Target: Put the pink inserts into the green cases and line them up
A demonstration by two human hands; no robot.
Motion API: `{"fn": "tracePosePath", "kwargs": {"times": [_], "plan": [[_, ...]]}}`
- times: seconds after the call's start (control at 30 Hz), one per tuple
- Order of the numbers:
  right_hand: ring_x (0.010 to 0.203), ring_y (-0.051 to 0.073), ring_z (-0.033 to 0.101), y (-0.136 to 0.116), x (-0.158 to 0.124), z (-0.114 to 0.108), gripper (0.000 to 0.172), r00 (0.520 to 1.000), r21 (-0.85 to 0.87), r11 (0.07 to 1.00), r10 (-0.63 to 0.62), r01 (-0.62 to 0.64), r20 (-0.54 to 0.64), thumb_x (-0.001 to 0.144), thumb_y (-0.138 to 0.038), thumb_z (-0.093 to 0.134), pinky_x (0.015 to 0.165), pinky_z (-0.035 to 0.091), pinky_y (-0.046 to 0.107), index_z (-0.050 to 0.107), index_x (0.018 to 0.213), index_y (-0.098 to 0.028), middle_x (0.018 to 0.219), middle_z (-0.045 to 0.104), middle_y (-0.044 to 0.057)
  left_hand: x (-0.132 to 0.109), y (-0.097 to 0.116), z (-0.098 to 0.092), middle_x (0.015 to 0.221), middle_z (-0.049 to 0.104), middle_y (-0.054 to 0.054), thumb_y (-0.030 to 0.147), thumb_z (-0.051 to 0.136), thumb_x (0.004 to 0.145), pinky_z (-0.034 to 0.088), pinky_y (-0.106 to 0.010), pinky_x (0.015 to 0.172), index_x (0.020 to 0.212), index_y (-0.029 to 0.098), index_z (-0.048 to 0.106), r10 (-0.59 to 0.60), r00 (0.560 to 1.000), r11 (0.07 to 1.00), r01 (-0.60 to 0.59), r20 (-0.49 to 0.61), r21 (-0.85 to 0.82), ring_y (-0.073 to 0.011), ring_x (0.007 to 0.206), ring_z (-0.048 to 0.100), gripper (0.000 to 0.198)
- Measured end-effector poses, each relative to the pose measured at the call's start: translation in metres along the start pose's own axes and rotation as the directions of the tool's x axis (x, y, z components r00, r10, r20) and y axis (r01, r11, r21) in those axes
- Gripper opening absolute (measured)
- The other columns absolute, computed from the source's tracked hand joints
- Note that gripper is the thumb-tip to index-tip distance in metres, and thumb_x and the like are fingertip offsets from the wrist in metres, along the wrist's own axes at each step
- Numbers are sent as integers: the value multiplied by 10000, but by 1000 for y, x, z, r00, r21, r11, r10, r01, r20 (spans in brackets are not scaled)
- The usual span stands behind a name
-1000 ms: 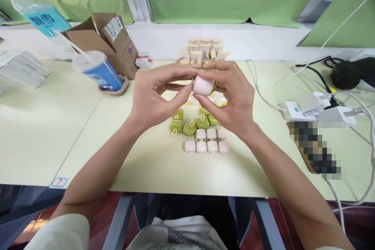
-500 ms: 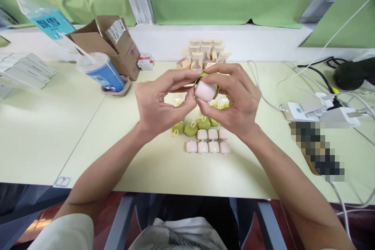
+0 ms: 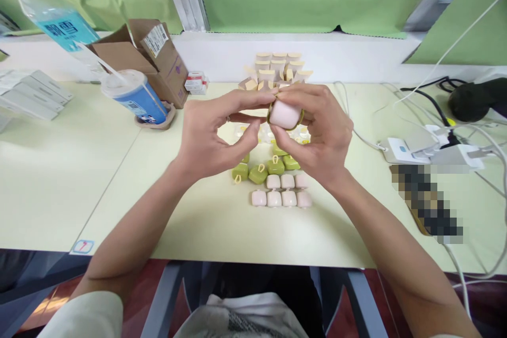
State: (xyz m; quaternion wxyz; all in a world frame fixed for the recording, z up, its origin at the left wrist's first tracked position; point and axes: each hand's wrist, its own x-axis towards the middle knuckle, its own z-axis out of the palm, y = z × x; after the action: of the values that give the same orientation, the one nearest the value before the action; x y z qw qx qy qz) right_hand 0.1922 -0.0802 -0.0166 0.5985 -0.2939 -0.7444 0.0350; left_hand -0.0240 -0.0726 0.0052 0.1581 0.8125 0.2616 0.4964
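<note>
Above the table, my right hand [image 3: 322, 129] pinches a pale pink rounded case [image 3: 285, 114] that sits in a green cover [image 3: 300, 122]; the green rim shows around the pink face. The index fingertip of my left hand [image 3: 216, 129] touches the cover's upper edge, its other fingers are partly behind the case, and its thumb stands a little off. Below the hands lie several green cases with pale loops [image 3: 259, 174]. Nearer to me, several pale pink cases [image 3: 274, 199] lie in two rows. Clear packs with yellow marks [image 3: 264, 134] are partly hidden behind my hands.
Small open cartons [image 3: 279, 71] stand at the wall. To the left are a brown cardboard box [image 3: 168, 68], a blue cup with a straw [image 3: 138, 100], a bottle [image 3: 67, 26] and white boxes [image 3: 34, 92]. A power strip [image 3: 400, 150], cables and a pixelated object [image 3: 425, 200] lie right.
The pink case and green cover have shifted slightly right and turned, so more green rim shows below. My left thumb has come off the case.
</note>
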Motion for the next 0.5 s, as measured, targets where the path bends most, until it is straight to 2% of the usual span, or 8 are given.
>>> {"fn": "tracePosePath", "kwargs": {"times": [0.07,0.13,0.23,0.33,0.37,0.4,0.43,0.5], "plan": [[1256,285,759,4,-1,0,374,998,101,993,57,-56,0,1013,-282,788,904,737,478,694,1362,-378,1368,765,39,5,-2,-1,1459,809,-7,410,747,1070,753,-434,1101,1445,288,734,-5,998,998,9,67,-67,-253,1352,779,395],[1218,273,774,10,-3,2,422,995,165,981,101,-101,13,1017,-372,804,905,737,470,660,1412,-347,1390,741,46,9,-5,0,1470,799,-27,441,804,1033,757,-417,1065,1449,298,738,-37,996,995,44,79,-88,-259,1323,796,445],[1190,281,772,18,-4,2,457,983,89,982,159,-167,95,1043,-514,775,919,727,496,648,1448,-344,1418,727,62,14,-9,-3,1386,830,-50,540,790,1026,753,-399,987,1385,297,780,-131,988,989,136,84,-50,-265,1242,827,434],[1203,309,740,24,-4,-2,460,979,-43,990,141,-136,147,1037,-530,777,1011,688,558,679,1454,-363,1387,747,70,19,-13,-17,1262,864,-67,574,760,1025,716,-379,940,1347,272,798,-231,942,973,221,243,67,-250,1106,845,443],[1220,317,726,26,-4,-3,457,977,-81,990,127,-114,173,1035,-509,777,1041,670,571,686,1461,-369,1371,748,75,20,-15,-24,1212,872,-70,549,762,1022,694,-374,929,1324,259,806,-279,899,959,240,337,152,-247,1058,843,421],[1232,321,716,29,-5,-4,459,971,-110,989,117,-95,207,1037,-478,771,1050,658,569,688,1476,-372,1359,744,81,21,-17,-29,1154,877,-70,508,768,1015,667,-369,916,1291,247,817,-342,834,933,245,432,264,-249,1020,837,384],[1229,319,712,32,-6,-4,477,961,-130,988,119,-89,250,1036,-437,762,1035,656,550,680,1501,-371,1355,734,86,21,-20,-33,1100,877,-70,464,776,1004,634,-364,900,1256,235,826,-418,751,892,230,512,390,-258,1000,829,344],[1151,296,729,39,-10,0,568,919,-148,981,169,-124,355,1007,-333,758,948,658,482,636,1562,-346,1350,721,93,20,-29,-34,1033,866,-83,407,799,972,555,-349,845,1205,213,833,-569,578,777,147,585,612,-294,1010,806,304]]}}
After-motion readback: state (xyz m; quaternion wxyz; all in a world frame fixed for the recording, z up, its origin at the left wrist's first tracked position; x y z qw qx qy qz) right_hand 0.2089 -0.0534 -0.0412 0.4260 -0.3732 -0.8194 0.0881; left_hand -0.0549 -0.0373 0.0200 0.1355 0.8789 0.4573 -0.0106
